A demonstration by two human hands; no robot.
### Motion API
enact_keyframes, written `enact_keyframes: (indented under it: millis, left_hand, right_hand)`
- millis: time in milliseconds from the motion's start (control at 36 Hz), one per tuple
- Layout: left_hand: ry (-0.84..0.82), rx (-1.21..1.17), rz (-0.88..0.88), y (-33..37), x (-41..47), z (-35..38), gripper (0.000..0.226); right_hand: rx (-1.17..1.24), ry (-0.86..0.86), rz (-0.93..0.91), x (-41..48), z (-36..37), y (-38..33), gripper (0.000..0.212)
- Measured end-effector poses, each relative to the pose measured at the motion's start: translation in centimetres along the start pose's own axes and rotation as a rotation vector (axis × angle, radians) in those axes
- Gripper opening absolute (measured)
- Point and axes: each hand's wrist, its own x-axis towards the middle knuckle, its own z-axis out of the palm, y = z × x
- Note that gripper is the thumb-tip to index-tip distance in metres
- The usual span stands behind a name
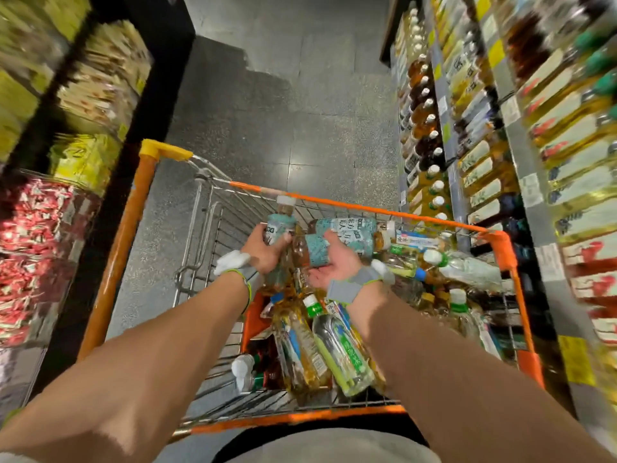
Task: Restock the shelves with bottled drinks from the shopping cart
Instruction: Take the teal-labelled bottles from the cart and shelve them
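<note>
Left hand (265,250) round upright bottle (279,225); right hand (334,265) (palm up) round sideways bottle (317,252)

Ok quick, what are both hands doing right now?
Left hand grips a white-capped bottle, upright.
Right hand holds a teal bottle lying sideways.

Head view over an orange-rimmed shopping cart (384,213) heaped with bottled drinks (340,349). The left hand (265,252) grips a teal-labelled bottle (279,225) held upright, white cap uppermost. The right hand (337,265), palm up, holds a second teal-labelled bottle (317,250) lying sideways just beside it. Drink shelves (441,105) flank the cart's right side (motion-blurred); packet shelves (63,93) stand on the left.
</note>
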Motion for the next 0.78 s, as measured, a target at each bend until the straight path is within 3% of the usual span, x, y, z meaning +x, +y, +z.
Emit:
enact_keyframes:
  millis: [111, 167, 222, 306, 333, 417, 528, 583, 722, 778]
  left_hand:
    - [-0.104, 0.049, 0.106, 1.7, -1.7, -1.3, 0.064]
    - [-0.156, 0.074, 0.149, 2.4, -2.2, -1.2, 0.061]
    - [-0.212, 0.094, 0.209, 3.6, -3.8, -1.1, 0.055]
    - [-0.270, 0.105, 0.250, 4.0, -4.6, -0.1, 0.058]
    - [-0.270, 0.109, 0.225, 4.1, -4.9, -0.1, 0.064]
    - [-0.304, 0.085, 0.306, 4.7, -5.7, 2.0, 0.094]
    - [-0.455, 0.155, 0.416, 7.7, -10.5, 4.5, 0.063]
    - [-0.476, 0.162, 0.423, 8.2, -11.4, 5.6, 0.061]
    - [-0.594, 0.181, 0.565, 10.9, -18.4, 8.7, 0.067]
    - [-0.629, 0.168, 0.601, 11.5, -19.7, 9.5, 0.073]
  right_hand:
    - [-0.090, 0.044, -0.104, -1.9, -0.5, 0.3, 0.075]
    - [-0.076, 0.060, -0.155, -1.3, -1.6, 0.8, 0.092]
    - [-0.069, 0.110, -0.203, -6.1, -1.7, 1.8, 0.099]
    - [-0.027, 0.150, -0.303, -9.9, -2.7, 3.3, 0.051]
    - [-0.028, 0.135, -0.326, -10.2, -2.9, 3.6, 0.049]
    - [0.035, 0.246, -0.448, -11.7, -5.2, 5.3, 0.078]
    - [0.079, 0.444, -0.571, -14.2, -9.3, 7.7, 0.096]
    - [0.081, 0.496, -0.596, -16.4, -10.0, 8.4, 0.099]
    - [0.237, 0.652, -0.682, -20.9, -14.9, 12.6, 0.074]
    - [0.213, 0.678, -0.691, -23.5, -14.9, 13.7, 0.041]
